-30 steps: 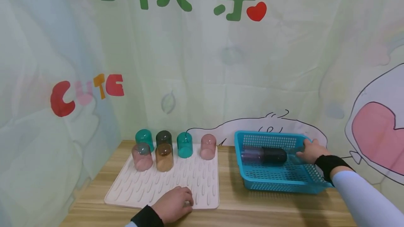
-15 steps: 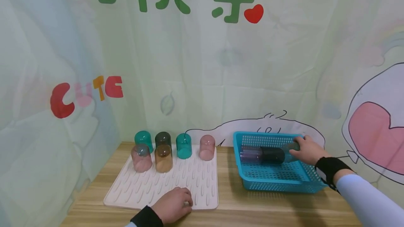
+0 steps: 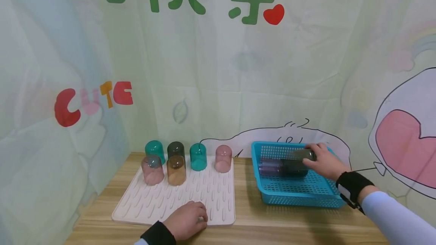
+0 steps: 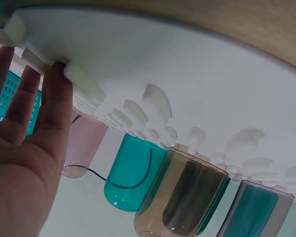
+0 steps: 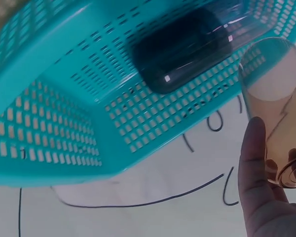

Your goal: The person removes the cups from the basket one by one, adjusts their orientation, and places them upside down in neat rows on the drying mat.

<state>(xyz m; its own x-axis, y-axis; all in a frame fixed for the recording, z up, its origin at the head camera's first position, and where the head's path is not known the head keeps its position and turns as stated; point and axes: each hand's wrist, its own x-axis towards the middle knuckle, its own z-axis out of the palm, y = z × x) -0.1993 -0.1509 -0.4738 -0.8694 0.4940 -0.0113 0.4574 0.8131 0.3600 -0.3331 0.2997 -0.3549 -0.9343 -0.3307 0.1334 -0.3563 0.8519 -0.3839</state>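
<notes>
My right hand [image 3: 325,163] grips a see-through cup [image 3: 301,155] by its closed end, holding it tilted over the blue plastic basket [image 3: 303,200]. The right wrist view gives this cup [image 5: 272,94] an amber tint, with the thumb along its side. Inside the basket lie a dark cup [image 3: 296,170] and a purplish cup [image 3: 270,168], end to end on their sides. My left hand [image 3: 187,220] rests at the front edge of a pale ridged mat [image 3: 153,203], its fingers loosely bent and holding nothing.
Several cups stand upside down toward the mat's back: teal cups [image 3: 198,158], pink cups [image 3: 223,160], an amber cup [image 3: 176,171] and a dark cup [image 3: 176,149]. A printed curtain [image 3: 218,86] hangs behind the wooden table [image 3: 259,226].
My right hand has moved from the basket's right end leftward, lifting the see-through cup from beside the dark one. My left hand has stayed put.
</notes>
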